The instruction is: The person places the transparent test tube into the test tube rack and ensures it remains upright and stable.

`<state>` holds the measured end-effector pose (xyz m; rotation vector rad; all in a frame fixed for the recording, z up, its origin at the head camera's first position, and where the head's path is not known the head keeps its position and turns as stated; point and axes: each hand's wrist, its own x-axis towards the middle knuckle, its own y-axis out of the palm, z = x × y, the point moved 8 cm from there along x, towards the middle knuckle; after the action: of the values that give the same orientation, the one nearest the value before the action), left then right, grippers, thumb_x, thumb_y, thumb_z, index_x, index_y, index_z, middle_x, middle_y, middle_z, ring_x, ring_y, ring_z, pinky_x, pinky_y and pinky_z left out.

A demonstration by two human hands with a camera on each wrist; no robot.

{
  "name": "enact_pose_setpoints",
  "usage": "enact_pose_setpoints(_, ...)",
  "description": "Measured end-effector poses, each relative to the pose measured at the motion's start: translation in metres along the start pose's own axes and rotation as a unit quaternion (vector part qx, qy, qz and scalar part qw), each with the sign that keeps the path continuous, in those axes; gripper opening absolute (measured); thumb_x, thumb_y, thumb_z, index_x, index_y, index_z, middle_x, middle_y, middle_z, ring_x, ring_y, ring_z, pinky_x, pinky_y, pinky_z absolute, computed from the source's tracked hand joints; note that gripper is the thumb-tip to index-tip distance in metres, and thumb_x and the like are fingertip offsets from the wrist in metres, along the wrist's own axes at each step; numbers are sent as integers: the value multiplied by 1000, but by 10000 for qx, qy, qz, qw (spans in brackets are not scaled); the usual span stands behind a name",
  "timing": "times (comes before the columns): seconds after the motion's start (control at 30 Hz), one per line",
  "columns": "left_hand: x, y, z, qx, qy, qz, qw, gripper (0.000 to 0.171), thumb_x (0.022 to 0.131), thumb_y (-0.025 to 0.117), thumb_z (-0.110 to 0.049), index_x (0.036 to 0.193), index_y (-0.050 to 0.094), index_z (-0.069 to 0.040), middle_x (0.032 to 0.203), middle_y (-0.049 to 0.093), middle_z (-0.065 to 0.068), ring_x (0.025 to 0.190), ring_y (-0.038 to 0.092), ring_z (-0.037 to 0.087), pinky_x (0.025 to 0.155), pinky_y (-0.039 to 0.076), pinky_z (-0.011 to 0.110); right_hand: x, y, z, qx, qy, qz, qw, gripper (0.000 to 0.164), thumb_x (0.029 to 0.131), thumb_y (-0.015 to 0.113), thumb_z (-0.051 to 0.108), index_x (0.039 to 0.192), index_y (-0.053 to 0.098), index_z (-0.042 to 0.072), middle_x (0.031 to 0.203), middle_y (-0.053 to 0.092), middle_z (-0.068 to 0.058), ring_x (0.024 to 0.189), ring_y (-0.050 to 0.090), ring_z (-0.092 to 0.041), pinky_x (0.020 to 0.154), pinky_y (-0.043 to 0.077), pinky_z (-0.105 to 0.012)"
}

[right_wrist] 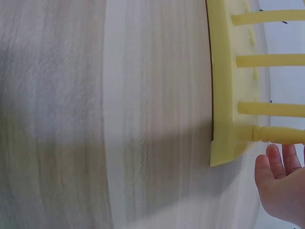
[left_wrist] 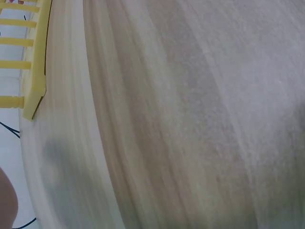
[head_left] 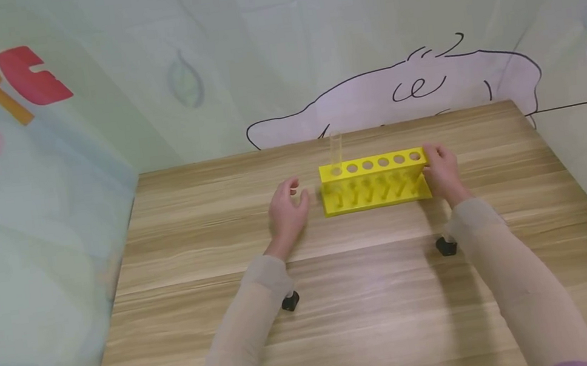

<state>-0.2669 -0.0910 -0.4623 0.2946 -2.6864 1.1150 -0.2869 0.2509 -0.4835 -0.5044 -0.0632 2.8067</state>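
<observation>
A yellow test tube rack (head_left: 378, 198) stands on the wooden table, with one row of holes along its top. In its leftmost hole a clear test tube (head_left: 336, 148) stands nearly upright, rising well above the top plate. My right hand (head_left: 443, 171) holds the rack's right end by the upper corner; in the right wrist view several of its fingers (right_wrist: 278, 164) curve beside the end post, while the thumb is out of sight. Left of the rack, my left hand (head_left: 288, 211) is apart from it, fingers loosely bent around nothing. Only a sliver of that hand enters the left wrist view.
The wood-grain table (head_left: 364, 308) reaches back to a pale cloth backdrop (head_left: 233, 50) printed with cartoon drawings and letters. A small black piece shows under each sleeve, by the left wrist (head_left: 290, 301) and the right wrist (head_left: 446, 246).
</observation>
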Motion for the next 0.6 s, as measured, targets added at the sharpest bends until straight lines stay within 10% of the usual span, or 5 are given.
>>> enact_pose_setpoints(0.3, -3, 0, 10, 169, -96, 132, 9997, 32, 82, 53, -26, 111, 56, -12, 106, 61, 1, 95, 56, 17, 81, 46, 32, -1, -16, 0, -396, -86, -546, 9977, 16, 90, 41, 38, 87, 48, 24, 81, 46, 7, 79, 48, -11, 72, 43, -22)
enact_pose_setpoints(0.6, -7, 3, 24, 562, -209, 593, 9964, 37, 85, 50, -29, 119, 52, -15, 118, 57, 2, 112, 48, 20, 96, 39, 36, 0, -24, -2, -1183, -391, -316, 9917, 22, 91, 35, 39, 87, 45, 20, 91, 47, 1, 90, 46, -16, 78, 39, -23)
